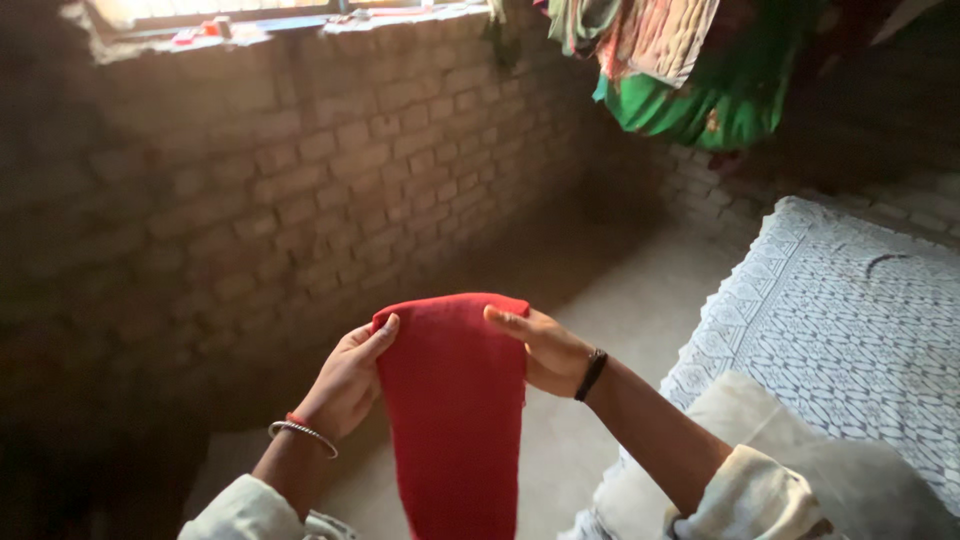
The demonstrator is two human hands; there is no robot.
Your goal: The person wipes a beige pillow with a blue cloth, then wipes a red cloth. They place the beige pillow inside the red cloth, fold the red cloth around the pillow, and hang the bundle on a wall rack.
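**Bare brick room, daylight from a high sill**

Beyond my hands a rough brick wall [300,170] fills the view, dim and shadowed. Above them, daylight spills over a window ledge [250,25] with small items on it. Below, a pale concrete floor [630,300]. To my right lies a bed with a white patterned cover [850,320]. Overhead to the right hang green and striped cloths [700,80].

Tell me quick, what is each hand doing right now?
Left hand: closed on the left edge of the red cloth, thumb on top.
Right hand: closed on the cloth's right edge, thumb on top.
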